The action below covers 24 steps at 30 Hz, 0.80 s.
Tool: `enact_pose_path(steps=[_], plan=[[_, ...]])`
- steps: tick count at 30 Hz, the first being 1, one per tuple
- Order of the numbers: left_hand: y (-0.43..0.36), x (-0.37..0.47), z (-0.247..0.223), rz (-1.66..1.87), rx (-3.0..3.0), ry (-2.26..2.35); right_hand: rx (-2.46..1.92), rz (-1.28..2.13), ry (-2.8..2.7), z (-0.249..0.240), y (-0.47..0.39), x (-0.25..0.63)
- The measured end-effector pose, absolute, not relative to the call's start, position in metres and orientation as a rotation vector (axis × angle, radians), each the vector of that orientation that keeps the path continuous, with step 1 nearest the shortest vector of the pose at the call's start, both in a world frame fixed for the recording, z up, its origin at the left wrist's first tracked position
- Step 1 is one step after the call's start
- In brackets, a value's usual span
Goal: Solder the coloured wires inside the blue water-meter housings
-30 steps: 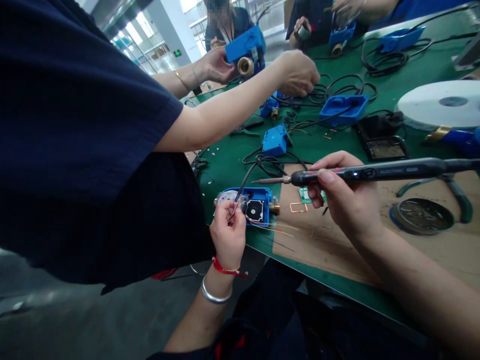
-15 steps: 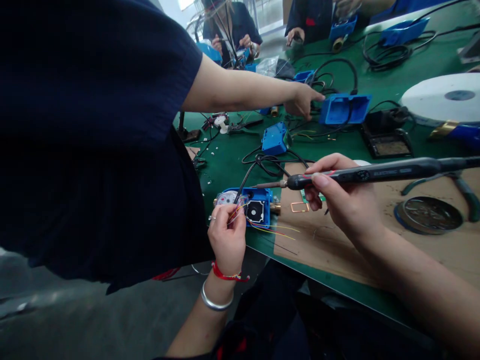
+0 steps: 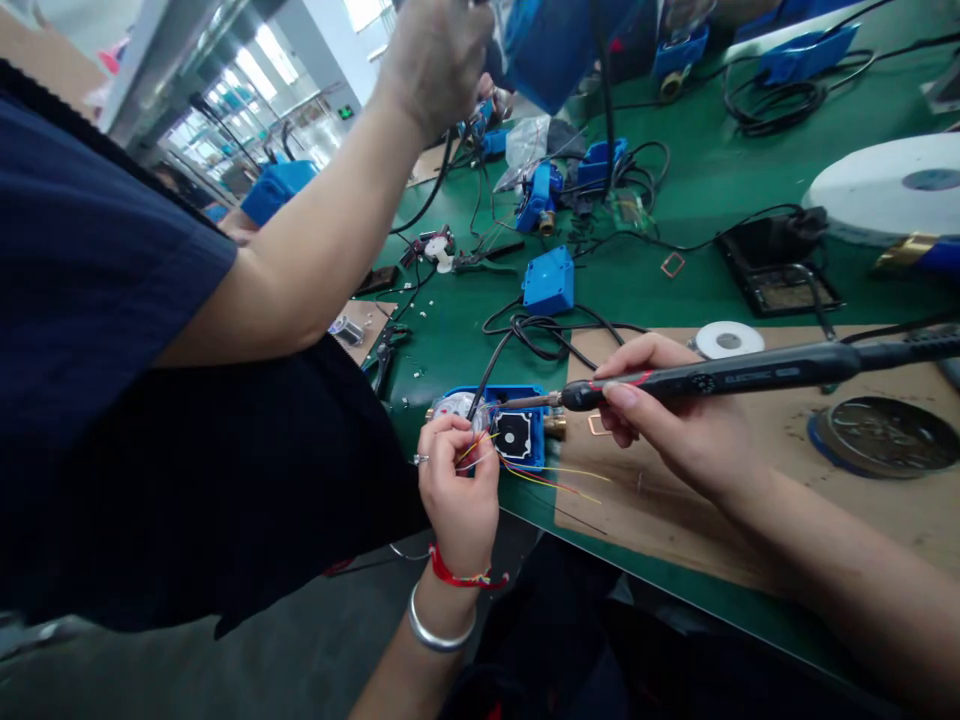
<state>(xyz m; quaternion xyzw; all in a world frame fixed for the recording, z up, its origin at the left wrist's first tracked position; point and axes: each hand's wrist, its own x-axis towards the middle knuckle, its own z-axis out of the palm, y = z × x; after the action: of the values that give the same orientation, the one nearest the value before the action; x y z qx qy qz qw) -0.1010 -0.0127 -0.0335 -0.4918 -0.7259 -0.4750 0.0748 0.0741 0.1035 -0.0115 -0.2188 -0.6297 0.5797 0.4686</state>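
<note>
My right hand [image 3: 667, 420] is closed around a black soldering iron [image 3: 712, 380], its tip pointing left over a blue meter housing [image 3: 536, 455]. My left hand [image 3: 459, 480], fingers pinched together, grips thin coloured wires [image 3: 480, 446] at the near left side of that housing. Inside the housing sit a clear round dial [image 3: 454, 403] and a black square part [image 3: 513, 436]; a brass fitting [image 3: 556, 427] sticks out at its right. The iron's tip is close to the wires, but I cannot tell whether they touch. Loose yellow and red wires trail right.
At the left a co-worker's arm [image 3: 322, 240] reaches across, lifting a blue box [image 3: 559, 50]. A cardboard sheet [image 3: 675, 530] bears a round tin [image 3: 885, 437] and a white spool [image 3: 729, 341]. Behind lie a blue cover [image 3: 549, 280], a black iron stand [image 3: 780, 270] and pliers [image 3: 487, 258].
The co-worker's hand has picked up the open blue box and drawn it left and up. My iron's tip has shifted left and down, closer to the wires in my left hand.
</note>
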Motion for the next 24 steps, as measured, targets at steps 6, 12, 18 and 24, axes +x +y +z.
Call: enact_pose_path(steps=[6,12,18,24], plan=[[-0.0127,-0.1003,-0.0342,-1.452,-1.49,-2.199,-0.582,1.391,-1.631,-0.0186,0.1048,0.0737],[-0.0115,-0.1018,-0.0318,-1.402,-1.517,-2.172,-0.638,1.296,-1.731,-0.0183,0.1039,0.073],[-0.0099,-0.1027,-0.031,-1.386,-1.515,-2.165,-0.665,1.265,-1.785,-0.0142,0.1028,0.0719],[-0.011,-0.1026,-0.0292,-1.368,-1.527,-2.159,-0.671,1.267,-1.784,-0.0147,0.1027,0.0707]])
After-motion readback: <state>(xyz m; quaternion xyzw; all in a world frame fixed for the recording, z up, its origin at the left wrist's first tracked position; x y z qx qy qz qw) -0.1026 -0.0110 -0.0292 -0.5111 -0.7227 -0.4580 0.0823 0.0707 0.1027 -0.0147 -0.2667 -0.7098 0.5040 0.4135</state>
